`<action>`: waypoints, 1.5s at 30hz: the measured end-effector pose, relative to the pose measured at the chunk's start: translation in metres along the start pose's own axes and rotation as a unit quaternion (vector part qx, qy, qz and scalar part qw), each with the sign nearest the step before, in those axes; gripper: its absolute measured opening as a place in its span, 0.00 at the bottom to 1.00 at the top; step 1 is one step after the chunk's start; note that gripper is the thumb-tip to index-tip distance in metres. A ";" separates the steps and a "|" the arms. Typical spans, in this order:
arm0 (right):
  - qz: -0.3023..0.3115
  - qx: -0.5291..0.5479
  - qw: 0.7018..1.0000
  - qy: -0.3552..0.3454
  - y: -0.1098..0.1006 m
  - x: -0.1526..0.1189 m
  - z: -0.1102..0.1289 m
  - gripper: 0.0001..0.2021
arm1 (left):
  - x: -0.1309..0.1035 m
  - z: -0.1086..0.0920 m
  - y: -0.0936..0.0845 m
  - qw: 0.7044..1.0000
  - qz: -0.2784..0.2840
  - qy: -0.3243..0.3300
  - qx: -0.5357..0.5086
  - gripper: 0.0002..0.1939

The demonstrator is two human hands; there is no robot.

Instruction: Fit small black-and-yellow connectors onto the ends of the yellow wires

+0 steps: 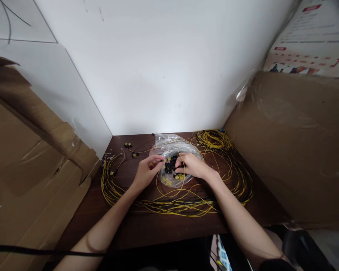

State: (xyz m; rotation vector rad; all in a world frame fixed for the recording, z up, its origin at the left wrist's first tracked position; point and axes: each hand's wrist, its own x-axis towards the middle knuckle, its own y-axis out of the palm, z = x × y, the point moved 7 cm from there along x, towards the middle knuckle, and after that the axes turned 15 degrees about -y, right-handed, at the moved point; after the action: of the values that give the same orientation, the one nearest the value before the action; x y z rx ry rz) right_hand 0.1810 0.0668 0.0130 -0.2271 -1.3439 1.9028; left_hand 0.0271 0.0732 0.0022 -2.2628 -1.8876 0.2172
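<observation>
My left hand (148, 168) is closed in a pinch, with a small black part (162, 160) between thumb and fingertips. My right hand (191, 164) reaches over a clear plastic bag (161, 140), its fingers curled down among loose black connector pieces (171, 165). Whatever its fingertips grip is hidden. Small yellow pieces (166, 181) lie mixed with the black ones on the bag. Thin yellow wire passes close to both hands. In front of the bag, a long bundle of yellow and black wires (183, 207) curves around on the brown table (158, 229).
A coil of yellow wire (213, 139) lies at the back right. Several black-and-yellow connectors (128, 145) and white bits (109, 155) are at the back left. Cardboard sheets (25, 169) wall the left side, with more cardboard (296, 150) on the right. A white panel (158, 75) stands behind.
</observation>
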 end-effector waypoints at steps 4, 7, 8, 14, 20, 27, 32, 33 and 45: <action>0.008 -0.006 1.000 0.000 0.000 0.000 0.002 0.04 | 0.001 0.002 0.000 1.000 0.003 -0.001 0.001 0.11; 0.006 -0.007 1.000 -0.003 -0.001 0.000 0.003 0.03 | 0.001 0.002 0.000 1.000 0.003 0.003 0.002 0.10; 0.003 -0.006 1.000 -0.003 -0.001 0.000 0.002 0.04 | 0.000 0.001 0.000 1.000 0.003 0.003 0.003 0.10; -0.012 -0.002 1.000 0.009 -0.003 0.000 0.001 0.06 | 0.000 0.001 0.000 1.000 0.007 -0.005 -0.008 0.11; -0.019 0.030 0.999 0.015 -0.005 0.000 0.004 0.04 | -0.001 0.000 0.000 1.000 0.006 -0.008 -0.016 0.10; -0.059 0.065 0.996 -0.031 -0.011 0.004 0.013 0.04 | 0.001 0.003 -0.001 0.999 0.010 -0.006 -0.032 0.13; -0.132 0.127 0.982 -0.048 -0.015 0.008 0.020 0.09 | 0.001 0.002 -0.002 0.999 0.002 -0.016 -0.042 0.15; -0.149 0.139 0.978 -0.045 -0.014 0.008 0.021 0.10 | 0.001 0.001 -0.003 0.999 0.001 -0.019 -0.040 0.14; -0.285 0.319 0.904 0.000 -0.001 0.011 0.010 0.11 | -0.003 -0.007 -0.003 0.998 -0.010 -0.007 -0.061 0.11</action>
State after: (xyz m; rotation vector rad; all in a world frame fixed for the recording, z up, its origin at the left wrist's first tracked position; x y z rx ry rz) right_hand 0.1684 0.0669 0.0213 0.4520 -0.6156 1.7057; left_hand 0.0253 0.0705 0.0098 -2.3242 -1.9804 0.1165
